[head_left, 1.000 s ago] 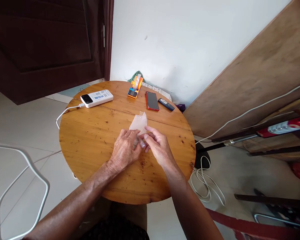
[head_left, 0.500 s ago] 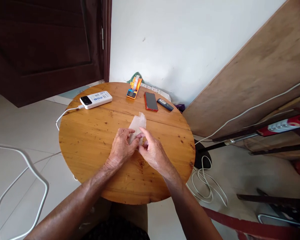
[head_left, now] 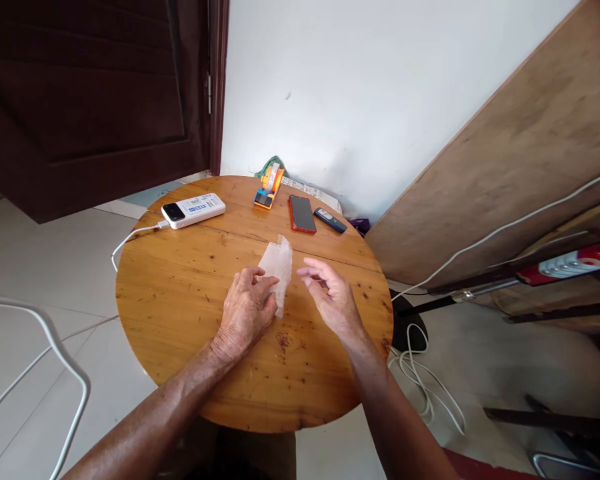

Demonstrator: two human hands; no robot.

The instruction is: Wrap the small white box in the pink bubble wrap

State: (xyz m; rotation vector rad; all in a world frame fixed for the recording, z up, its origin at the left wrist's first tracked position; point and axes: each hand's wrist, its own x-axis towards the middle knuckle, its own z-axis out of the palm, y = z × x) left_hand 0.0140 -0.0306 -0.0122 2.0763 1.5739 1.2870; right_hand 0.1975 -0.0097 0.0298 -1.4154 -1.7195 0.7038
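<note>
A small translucent white sheet, which looks like bubble wrap, lies on the round wooden table in front of me. My left hand holds it at its left and lower part, with bent fingers and thumb resting on it. To the right of the sheet hovers my right hand, fingers loosely bent and apart, with nothing visible in it. The underside of the sheet is hidden.
Toward the back of the table stand an orange and blue tape dispenser, a red-edged phone and a small dark device. A white power bank with a cable lies at the left. A coiled cable is on the floor.
My right hand has moved away from the sheet to the right, and its fingers have spread. My left hand stays on the sheet. The view has tilted slightly.
</note>
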